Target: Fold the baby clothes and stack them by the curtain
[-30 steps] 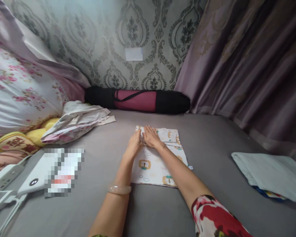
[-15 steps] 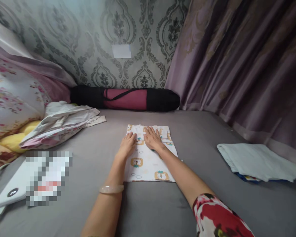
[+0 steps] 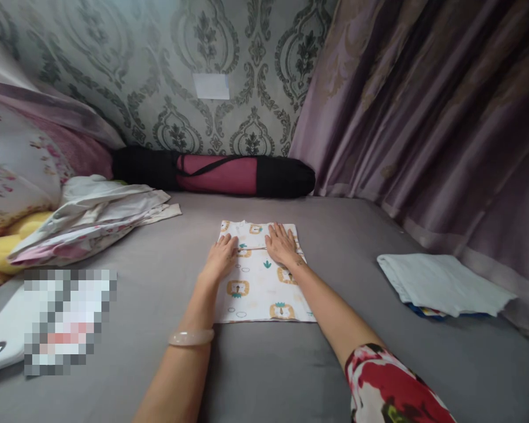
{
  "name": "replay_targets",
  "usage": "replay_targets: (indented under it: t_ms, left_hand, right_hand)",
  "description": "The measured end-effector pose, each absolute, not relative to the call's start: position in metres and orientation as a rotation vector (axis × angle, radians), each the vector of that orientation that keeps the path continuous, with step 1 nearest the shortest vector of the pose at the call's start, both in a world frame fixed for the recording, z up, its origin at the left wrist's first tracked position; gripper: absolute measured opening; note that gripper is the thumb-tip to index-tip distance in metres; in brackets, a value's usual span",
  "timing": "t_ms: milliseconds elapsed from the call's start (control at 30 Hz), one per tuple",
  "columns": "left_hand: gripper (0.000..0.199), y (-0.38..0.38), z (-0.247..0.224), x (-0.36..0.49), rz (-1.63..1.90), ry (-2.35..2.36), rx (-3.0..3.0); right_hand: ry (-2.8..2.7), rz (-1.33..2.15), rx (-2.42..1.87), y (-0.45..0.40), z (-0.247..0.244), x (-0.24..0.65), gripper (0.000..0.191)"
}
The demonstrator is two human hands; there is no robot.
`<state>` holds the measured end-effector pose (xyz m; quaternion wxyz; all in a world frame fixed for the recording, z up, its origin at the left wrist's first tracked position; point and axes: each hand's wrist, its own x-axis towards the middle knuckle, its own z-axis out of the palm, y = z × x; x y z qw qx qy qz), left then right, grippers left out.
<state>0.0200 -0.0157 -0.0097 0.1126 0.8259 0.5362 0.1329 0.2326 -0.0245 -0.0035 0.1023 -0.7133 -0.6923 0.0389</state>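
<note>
Resting on the cloth (image 3: 255, 282), both hands lie palm down: the left hand (image 3: 221, 255) at its left edge beside the fold, fingers slightly bent, the right hand (image 3: 283, 244) on the right part of the far flap (image 3: 249, 236), fingers extended. Both are opened out and appear to grip nothing. The cloth lies flat mid-bed, its long axis seemingly running near to far, the flap's near edge running left to right. At the far side of the bed (image 3: 264, 370), a bag (image 3: 218, 175) lies left to right, contents hidden.
</note>
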Motion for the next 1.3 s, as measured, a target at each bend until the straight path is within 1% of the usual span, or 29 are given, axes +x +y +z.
replay_targets:
  t_ms: [67,200,367,600,767,933,1033,1133,1200,1300]
  left_hand:
    - [0.038,-0.017,-0.007,0.020,0.374,1.574,2.416]
    - [0.036,-0.019,-0.003,0.021,0.373,1.587,2.397]
    - [0.044,-0.019,-0.002,0.025,0.363,1.676,2.302]
    - [0.054,-0.023,-0.003,0.029,0.242,1.771,2.244]
    - [0.055,-0.028,-0.005,0.026,0.291,1.767,2.314]
    - [0.051,-0.029,-0.009,0.023,0.377,1.742,2.384]
    - [0.051,-0.027,-0.010,0.022,0.402,1.751,2.331]
    - [0.054,-0.024,-0.007,0.019,0.445,1.755,2.243]
    - [0.056,-0.023,-0.003,0.015,0.475,1.749,2.198]
    - [0.054,-0.025,0.005,0.005,0.469,1.791,2.163]
  right_hand:
    - [-2.050,0.167,-2.106,-0.022,-0.001,0.235,0.057]
    - [-2.080,0.379,-2.097,-0.020,0.011,0.250,0.059]
    - [-2.000,0.211,-2.168,-0.032,0.009,0.269,0.062]
    - [-1.989,0.182,-2.175,-0.036,-0.005,0.271,0.060]
    - [-1.869,0.454,-2.077,-0.039,0.009,0.279,0.059]
    - [-1.494,0.611,-1.956,-0.074,0.014,0.296,0.053]
    - [-1.342,0.707,-1.907,-0.106,0.011,0.306,0.048]
    - [-1.272,0.797,-1.851,-0.138,0.009,0.310,0.044]
    - [-1.257,0.868,-1.840,-0.159,0.011,0.310,0.045]
    - [-1.333,0.908,-1.889,-0.185,0.017,0.308,0.047]
